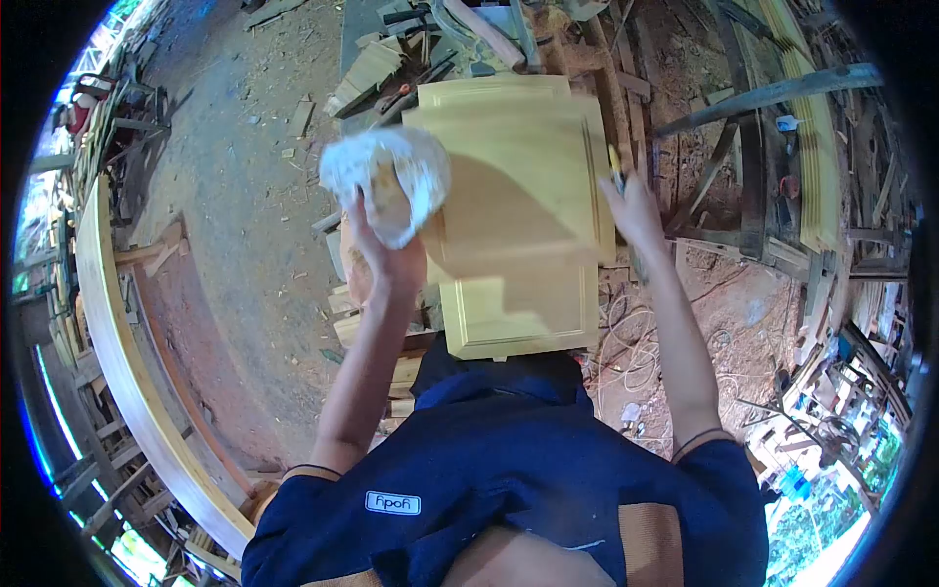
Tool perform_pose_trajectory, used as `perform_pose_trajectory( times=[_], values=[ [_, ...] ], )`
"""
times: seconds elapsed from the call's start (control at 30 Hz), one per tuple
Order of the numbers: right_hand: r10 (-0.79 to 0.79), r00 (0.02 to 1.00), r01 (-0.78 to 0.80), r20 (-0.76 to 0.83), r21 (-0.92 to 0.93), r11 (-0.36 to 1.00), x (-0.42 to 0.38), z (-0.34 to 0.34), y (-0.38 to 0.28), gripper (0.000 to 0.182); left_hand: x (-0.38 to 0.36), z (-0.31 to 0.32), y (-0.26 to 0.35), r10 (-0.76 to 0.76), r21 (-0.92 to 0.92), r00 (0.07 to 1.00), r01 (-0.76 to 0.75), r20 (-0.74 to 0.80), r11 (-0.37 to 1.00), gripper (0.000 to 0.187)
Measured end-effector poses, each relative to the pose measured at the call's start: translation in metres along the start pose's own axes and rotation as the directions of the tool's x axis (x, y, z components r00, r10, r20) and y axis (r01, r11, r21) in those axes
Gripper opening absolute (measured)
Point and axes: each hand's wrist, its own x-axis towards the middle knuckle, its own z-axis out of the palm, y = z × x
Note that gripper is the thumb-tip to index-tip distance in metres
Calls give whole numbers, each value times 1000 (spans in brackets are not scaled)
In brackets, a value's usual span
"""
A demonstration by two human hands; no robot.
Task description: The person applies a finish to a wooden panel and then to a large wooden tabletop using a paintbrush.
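Observation:
My left hand (391, 262) is closed on a white plastic bag (426, 168), its mouth open and yellowish-brown material showing inside. The bag is over the left edge of a raised-panel wooden board (528, 176). At the right edge of that board, my right hand (638, 213) is closed around a slim tool with a yellow part (615, 161); blur hides its exact kind. A second board (523, 311) with a grooved border shows at the near end, close to my lap. Shadows fall across both boards.
Wood offcuts (370, 73) and hand tools lie at the far end of the bench. A long timber beam (132, 362) runs along the left. To the right stand timber frames (748, 176), with a tangled cord (626, 342) on the dirt floor.

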Motion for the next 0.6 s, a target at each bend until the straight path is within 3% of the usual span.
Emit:
perform_pose_trajectory(
  times=[0.1, 0.17, 0.23, 0.3, 0.37, 0.4, 0.53, 0.6],
  values=[
    [86, 993, -90, 86, 42, 995, -62, 4, 22, 39, -60, -9, -5, -34, 37, 998, 36, -47, 999, 56],
    [51, 999, -51, 1, 19, 999, -99, 18, 47, 34, -84, -30, -15, -75, 1, 997, 75, -32, 997, 55],
    [79, 995, -80, 63, 21, 997, -121, 26, 63, 32, -105, -34, -22, -60, 67, 984, 72, -170, 995, 54],
    [113, 986, -116, 123, 17, 993, -132, 30, 72, 30, -116, -46, -32, -50, 65, 983, 63, -179, 996, 54],
    [133, 977, -135, 164, 2, 991, -139, 35, 75, 48, -121, -66, -42, -69, 45, 973, 81, -221, 996, 54],
    [50, 994, -50, 102, -5, 999, -140, 42, 79, 41, -120, -71, -46, -57, 70, 978, 73, -202, 995, 54],
    [71, 992, -71, 109, 0, 997, -134, 51, 88, 37, -121, -73, -53, -24, 66, 986, 35, -165, 997, 54],
    [53, 990, -50, 128, -27, 998, -133, 49, 87, 35, -123, -68, -51, -71, 113, 977, 95, -201, 989, 56]
  ],
)
